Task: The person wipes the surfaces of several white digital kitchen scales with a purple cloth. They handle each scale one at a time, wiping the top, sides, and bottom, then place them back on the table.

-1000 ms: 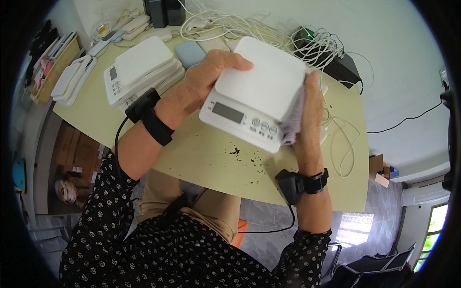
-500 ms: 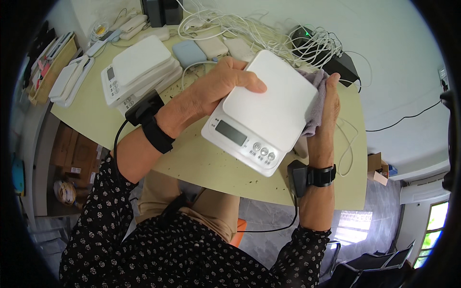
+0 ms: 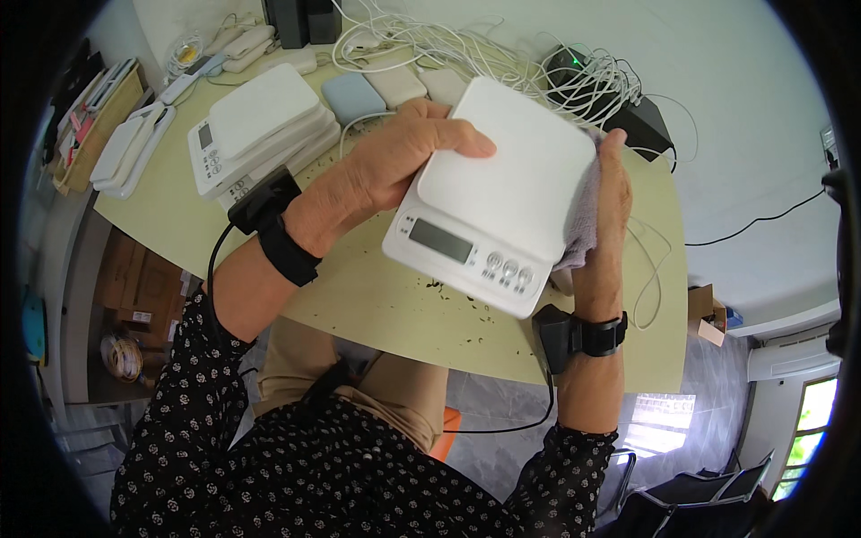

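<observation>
A white kitchen scale with a grey display and several round buttons is held up above the table, tilted. My left hand is closed on its left edge, the thumb lying over the weighing plate and the other fingers hidden beneath. At the scale's right edge, my right hand presses a greyish-purple cloth against the side. Most of that hand's fingers are hidden behind the cloth and scale. Further left on the table, more white kitchen scales are stacked.
The pale yellow-green table has dark crumbs scattered on it. At the back lie a tangle of white cables, a blue-grey power bank and a black box. A wooden organizer stands at the far left.
The scale has turned slightly and shifted up and to the right in my left hand. My right hand and the cloth have slid a little down along its edge.
</observation>
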Demonstrator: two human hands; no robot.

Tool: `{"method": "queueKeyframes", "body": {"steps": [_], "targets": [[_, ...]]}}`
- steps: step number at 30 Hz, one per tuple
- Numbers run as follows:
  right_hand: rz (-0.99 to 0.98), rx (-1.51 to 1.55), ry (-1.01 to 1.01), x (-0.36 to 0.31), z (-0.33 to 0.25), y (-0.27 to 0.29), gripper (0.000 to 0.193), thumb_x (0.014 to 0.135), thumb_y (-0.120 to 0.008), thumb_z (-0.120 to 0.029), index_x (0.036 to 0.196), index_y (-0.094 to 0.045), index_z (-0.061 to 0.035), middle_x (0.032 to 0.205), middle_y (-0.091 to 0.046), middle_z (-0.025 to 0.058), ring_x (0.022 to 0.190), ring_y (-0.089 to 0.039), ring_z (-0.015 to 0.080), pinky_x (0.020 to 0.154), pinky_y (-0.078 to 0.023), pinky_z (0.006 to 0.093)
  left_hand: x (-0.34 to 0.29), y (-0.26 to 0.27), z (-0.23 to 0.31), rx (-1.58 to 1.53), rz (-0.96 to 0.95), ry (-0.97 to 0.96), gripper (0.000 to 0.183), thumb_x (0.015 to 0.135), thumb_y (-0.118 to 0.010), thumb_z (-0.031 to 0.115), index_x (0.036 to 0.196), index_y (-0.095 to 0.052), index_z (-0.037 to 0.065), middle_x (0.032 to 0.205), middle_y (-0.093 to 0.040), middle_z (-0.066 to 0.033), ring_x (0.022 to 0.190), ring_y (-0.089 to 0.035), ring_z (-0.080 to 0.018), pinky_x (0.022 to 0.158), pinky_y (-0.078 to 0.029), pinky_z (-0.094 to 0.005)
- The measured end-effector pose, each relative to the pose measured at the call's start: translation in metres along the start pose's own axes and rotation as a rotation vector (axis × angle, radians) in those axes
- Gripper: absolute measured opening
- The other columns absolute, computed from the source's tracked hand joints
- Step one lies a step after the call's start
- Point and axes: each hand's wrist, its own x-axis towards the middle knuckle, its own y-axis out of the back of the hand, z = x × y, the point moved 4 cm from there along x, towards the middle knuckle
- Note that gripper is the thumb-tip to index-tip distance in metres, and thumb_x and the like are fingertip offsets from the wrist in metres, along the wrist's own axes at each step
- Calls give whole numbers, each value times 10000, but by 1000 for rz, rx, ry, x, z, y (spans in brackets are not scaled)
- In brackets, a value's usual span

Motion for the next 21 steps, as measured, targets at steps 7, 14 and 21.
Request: {"method": "queueKeyframes", "body": {"steps": [7,14,21], "targets": [[-80,57,67,0,2,-8,605,1031,-433,-588,1012,-634,-17,891,-610,32,760,-566,113,661,-476,272,1,3,1,-155,77,-92,307,830,-720,103,1016,-654,-133,939,-701,-190,737,-710,-218,625,-598,-327],[-210,9,24,-5,9,-24,662,1037,-408,-582,1189,-626,24,1065,-679,103,878,-650,140,778,-538,280,-3,17,15,-163,319,-290,329,865,-678,149,1072,-638,-104,963,-688,-166,786,-691,-202,701,-591,-318],[-40,425,36,-5,27,-41,562,1052,-440,-517,1136,-577,22,1063,-626,94,939,-608,178,828,-517,324,-9,-2,28,-15,506,-649,293,858,-686,108,1081,-632,-74,982,-690,-139,839,-685,-170,720,-570,-285]]}}
